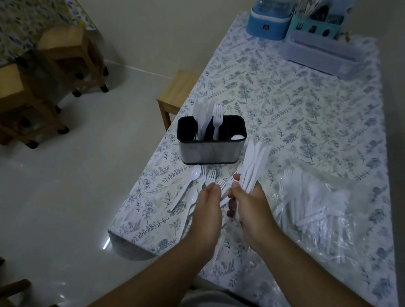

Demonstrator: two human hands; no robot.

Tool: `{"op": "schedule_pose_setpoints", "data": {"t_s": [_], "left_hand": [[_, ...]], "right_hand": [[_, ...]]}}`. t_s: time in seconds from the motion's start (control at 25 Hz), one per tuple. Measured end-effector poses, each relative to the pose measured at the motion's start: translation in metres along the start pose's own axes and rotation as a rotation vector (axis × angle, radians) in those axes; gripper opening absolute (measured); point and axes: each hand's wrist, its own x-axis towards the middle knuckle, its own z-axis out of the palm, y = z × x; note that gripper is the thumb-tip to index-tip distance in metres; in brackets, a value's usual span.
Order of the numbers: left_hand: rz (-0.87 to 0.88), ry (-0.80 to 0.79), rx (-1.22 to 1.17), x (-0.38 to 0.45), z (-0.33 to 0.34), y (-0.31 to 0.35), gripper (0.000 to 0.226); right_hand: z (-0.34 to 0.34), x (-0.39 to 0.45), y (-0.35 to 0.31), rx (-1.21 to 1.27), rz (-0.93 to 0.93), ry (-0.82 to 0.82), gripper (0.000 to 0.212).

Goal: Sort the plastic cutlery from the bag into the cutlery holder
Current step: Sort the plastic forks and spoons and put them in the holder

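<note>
A black-and-steel cutlery holder (210, 151) stands near the table's left edge, with white knives (203, 119) and a fork (216, 124) upright in its middle compartments and a spoon bowl showing in the right one. My right hand (248, 205) grips a bundle of white plastic knives (254, 164), blades pointing up and away. My left hand (208, 202) rests beside it, fingertips touching a fork (222, 185) among loose spoons and forks (195, 189) on the tablecloth. The clear plastic bag (313, 210) with more white cutlery lies to the right.
At the table's far end stand a blue container (267, 25), a teal utensil rack (316, 24) and a clear lidded box (323, 53). A wooden stool (177, 93) sits at the table's left side; wooden furniture on castors (31, 96) stands across the floor.
</note>
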Motion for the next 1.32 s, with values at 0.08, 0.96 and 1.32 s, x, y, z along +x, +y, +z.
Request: {"op": "schedule_pose_setpoints", "data": {"t_s": [0.08,0.96,1.32], "left_hand": [[0.06,-0.057,0.028,0.008,-0.015,-0.003,0.038],[0.965,0.097,0.684,0.059,-0.059,0.147,0.04],[1.021,0.173,0.69,0.118,-0.065,0.124,0.03]], "right_hand": [[-0.006,-0.003,-0.002,-0.097,-0.004,-0.084,0.016],[0.054,0.048,-0.116,-0.504,-0.569,-0.172,0.02],[0.067,0.097,-0.095,-0.649,-0.711,-0.049,0.023]]}}
